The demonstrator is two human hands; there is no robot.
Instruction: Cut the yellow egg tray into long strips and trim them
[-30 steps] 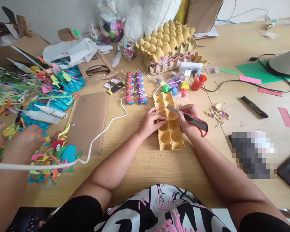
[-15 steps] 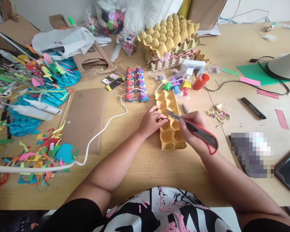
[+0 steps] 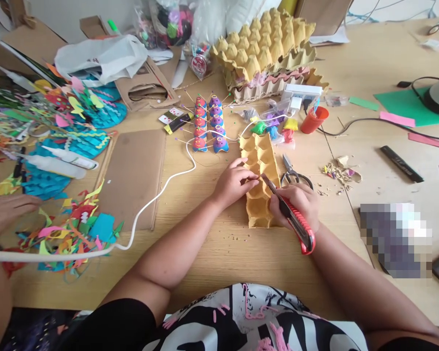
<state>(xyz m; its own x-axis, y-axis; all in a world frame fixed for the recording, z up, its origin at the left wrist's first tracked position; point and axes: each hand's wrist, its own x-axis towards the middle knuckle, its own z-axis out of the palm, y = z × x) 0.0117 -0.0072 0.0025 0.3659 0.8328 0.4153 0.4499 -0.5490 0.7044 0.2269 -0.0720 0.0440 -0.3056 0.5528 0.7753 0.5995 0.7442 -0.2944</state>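
A yellow egg carton strip [image 3: 259, 210] lies on the table in front of me, its cups facing up. My left hand [image 3: 234, 183] is closed on its left edge near the middle, thumb and fingers over the cups. In my right hand [image 3: 302, 204] is a red and black utility knife [image 3: 296, 220], its blade out and pointing away from me. The blade tip is over the middle of the carton, close to my left fingertips; whether it touches the cardboard I cannot tell. Just right of the carton lies a pair of scissors [image 3: 289, 170].
Painted egg-cup figures [image 3: 200, 124] with pins stand behind, left of a red cup [image 3: 313, 120]. Stacked egg trays [image 3: 263, 46] stand at the back. A white cable [image 3: 161, 192] crosses the left side by a cardboard sheet [image 3: 133, 180]. Another person's hand [image 3: 7, 214] is near paper scraps [image 3: 73, 231].
The knife has turned, its handle now closer to me and its blade over the carton's middle. More of the scissors shows. Another person's hand has come in at the left.
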